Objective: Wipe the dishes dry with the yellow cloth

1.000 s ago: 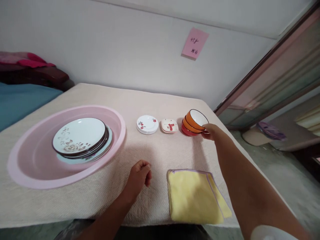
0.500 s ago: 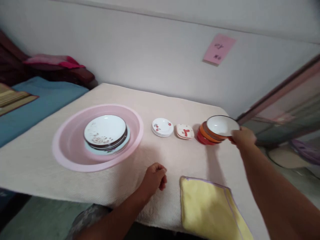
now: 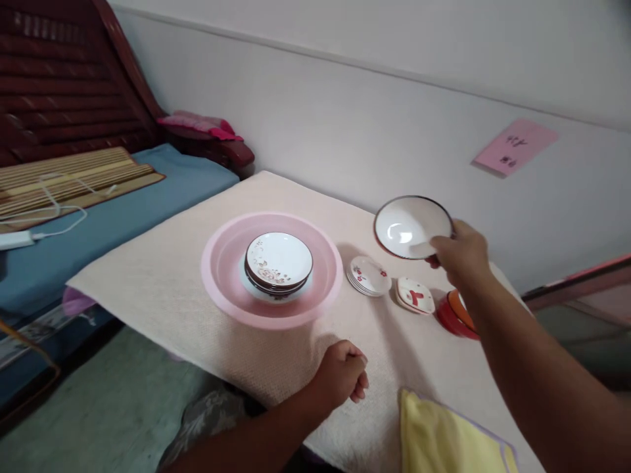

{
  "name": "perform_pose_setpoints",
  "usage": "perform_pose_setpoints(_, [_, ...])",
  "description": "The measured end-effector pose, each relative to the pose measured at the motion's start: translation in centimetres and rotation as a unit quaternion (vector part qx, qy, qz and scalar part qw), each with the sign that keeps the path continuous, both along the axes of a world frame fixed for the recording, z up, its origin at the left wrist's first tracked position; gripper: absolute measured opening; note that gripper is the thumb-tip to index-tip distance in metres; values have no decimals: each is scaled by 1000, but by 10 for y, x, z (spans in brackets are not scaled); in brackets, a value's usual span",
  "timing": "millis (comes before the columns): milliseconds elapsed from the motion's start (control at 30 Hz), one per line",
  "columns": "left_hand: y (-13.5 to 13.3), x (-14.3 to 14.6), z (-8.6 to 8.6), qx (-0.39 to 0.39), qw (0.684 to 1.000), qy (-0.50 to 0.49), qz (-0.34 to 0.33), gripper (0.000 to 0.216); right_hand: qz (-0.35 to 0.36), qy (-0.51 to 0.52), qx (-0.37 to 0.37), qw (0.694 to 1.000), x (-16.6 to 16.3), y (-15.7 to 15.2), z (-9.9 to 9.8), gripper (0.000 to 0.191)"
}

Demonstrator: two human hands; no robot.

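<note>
So our right hand [image 3: 463,253] pinches the bowl [image 3: 411,223] at its rim — we want it level. Left hand [image 3: 342,373] curls loosely.

The right hand [image 3: 459,253] covers the right rim of the white-lined bowl [image 3: 409,226], whose underside conceals some of the fingers. The right forearm [image 3: 522,348] hides part of the red bowl [image 3: 450,320] and runs out of view at right. The left hand [image 3: 342,371] curls over its unseen palm. The yellow cloth [image 3: 444,437] is cut off near, the slatted mat [image 3: 73,177] at left. Writing on the pink note [image 3: 527,148] is too blurred to read.
</note>
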State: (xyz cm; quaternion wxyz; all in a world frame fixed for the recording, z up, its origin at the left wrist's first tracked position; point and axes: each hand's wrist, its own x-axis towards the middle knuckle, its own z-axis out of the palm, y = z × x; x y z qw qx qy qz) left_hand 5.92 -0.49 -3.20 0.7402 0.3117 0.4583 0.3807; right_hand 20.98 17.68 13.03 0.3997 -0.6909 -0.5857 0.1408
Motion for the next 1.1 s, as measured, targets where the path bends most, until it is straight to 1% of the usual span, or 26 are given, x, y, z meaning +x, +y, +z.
perform_pose_setpoints(33, [-1, -3, 0, -3, 1000, -5, 2, 14, 16, -45, 4, 999, -24, 5, 4, 45])
perform_pose_setpoints(67, [-1, -6, 1, -6, 1000, -11, 6, 15, 27, -96, 33, 994, -47, 9, 7, 51])
perform_pose_setpoints(100, [-2, -9, 2, -7, 1000, -19, 9, 17, 50, -163, 72, 983, -69, 13, 9, 54])
perform_pose_setpoints(167, [-3, -16, 5, -9, 999, -36, 15, 16, 67, -283, 137, 947, -109, 18, 10, 54])
perform_pose_setpoints(233, [-3, -23, 8, -11, 999, -47, 21, 13, 73, -367, 172, 911, -142, 23, 5, 56])
perform_pose_setpoints(333, [-4, -35, 13, -14, 998, -58, 23, 10, 92, -459, 192, 863, -180, 28, -8, 56])
perform_pose_setpoints(433, [-5, -46, 18, -23, 998, -61, 23, 8, 129, -526, 184, 820, -206, 32, -23, 53])
perform_pose_setpoints(533, [-7, -55, 24, -35, 997, -58, 28, 6, 160, -560, 169, 795, -223, 33, -33, 50])
perform_pose_setpoints(667, [-9, -61, 26, -41, 997, -65, 20, 4, 175, -582, 152, 780, -237, 34, -44, 45])
perform_pose_setpoints(833, [-10, -64, 25, -40, 996, -78, 26, 10, 217, -600, 130, 759, -242, 38, -57, 43])
perform_pose_setpoints(933, [-10, -66, 23, -41, 995, -87, 29, 13, 234, -598, 124, 756, -241, 39, -61, 40])
perform_pose_setpoints(1100, [-9, -66, 21, -38, 994, -98, 34, 17, 237, -611, 125, 745, -242, 36, -61, 40])
